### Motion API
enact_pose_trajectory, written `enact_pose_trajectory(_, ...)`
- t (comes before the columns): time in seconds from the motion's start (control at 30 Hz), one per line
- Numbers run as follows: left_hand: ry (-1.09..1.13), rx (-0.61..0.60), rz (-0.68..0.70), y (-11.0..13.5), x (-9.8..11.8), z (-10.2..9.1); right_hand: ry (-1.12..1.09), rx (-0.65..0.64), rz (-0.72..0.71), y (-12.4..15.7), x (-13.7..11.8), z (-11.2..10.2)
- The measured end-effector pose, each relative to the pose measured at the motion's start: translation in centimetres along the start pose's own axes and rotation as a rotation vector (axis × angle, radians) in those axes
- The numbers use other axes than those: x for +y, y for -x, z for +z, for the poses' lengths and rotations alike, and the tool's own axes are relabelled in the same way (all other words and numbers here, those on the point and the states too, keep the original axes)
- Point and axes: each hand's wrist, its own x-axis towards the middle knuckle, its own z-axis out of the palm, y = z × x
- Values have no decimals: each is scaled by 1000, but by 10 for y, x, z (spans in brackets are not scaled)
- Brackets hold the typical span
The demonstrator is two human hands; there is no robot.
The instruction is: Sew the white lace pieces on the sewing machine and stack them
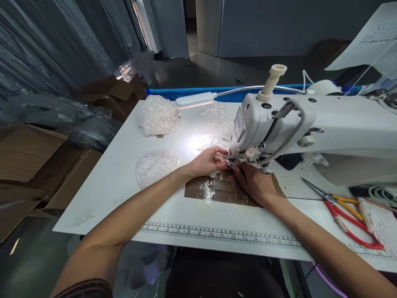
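room: dim workshop, grey walls and a doorway at the back, plastic sheeting down the left side.
worktop [118, 182]: white and broad, blue-edged at the far side, brightly lit near the middle.
cardboard boxes [31, 157]: on the floor left of the worktop, flaps open.
sewing machine [341, 128]: white, industrial, standing on the right half of the worktop, head pointing left.
lamp [195, 100]: white bar on a flexible neck, hanging over the far part of the worktop, just left of the machine head.
far lace stack [159, 115]: white, heaped near the far edge, well apart from both hands.
near lace stack [154, 166]: white, rounded, lying just beyond the left forearm.
brown patch [214, 191]: glossy rectangle, flat on the worktop below the machine head, under both hands.
lace piece [214, 175]: small, white, lying at the presser foot on the brown patch, between the two hands, mostly hidden by fingertips.
left hand [207, 162]: reaching in from the lower left, forearm across the worktop; grip narrow, thumb and fingers drawn together on the lace piece, apparently pinching its edge just left of the needle.
right hand [254, 184]: palm down on the brown patch, fingers stretched toward the presser foot, tips at the lace piece; grip unreadable, pinching or merely pressing, cannot tell.
measuring strip [217, 234]: numbered scale along the near edge of the worktop, below both forearms.
scissors [344, 209]: red and yellow handles, blades pointing toward the machine, lying right of the right forearm.
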Motion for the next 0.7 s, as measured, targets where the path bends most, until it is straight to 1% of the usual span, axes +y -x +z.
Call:
enact_pose_trajectory(0.17, 25, 27, 9, -1, -1, 0, -40, 82, 12, -3, -4, 1)
enact_pose_trajectory(0.3, 42, 36, 34, -1, -5, 3, -38, 78, 36, -6, -5, 4)
enact_pose_trajectory(0.4, -10, 29, 59, 2, -3, 6, -41, 91, -11, -6, -4, 5)
enact_pose_trajectory(0.5, -234, -31, 131, 10, 12, 3, -51, 139, -129, 2, 3, 2)
enact_pose_trajectory(0.6, -598, -120, 249, 20, 39, -5, -88, 173, -280, 15, 20, -4)
enact_pose_trajectory(0.63, -714, -108, 294, 23, 47, -8, -101, 185, -311, 19, 28, -7)
enact_pose_trajectory(0.7, -914, -28, 360, 27, 57, -10, -91, 238, -295, 24, 44, -11)
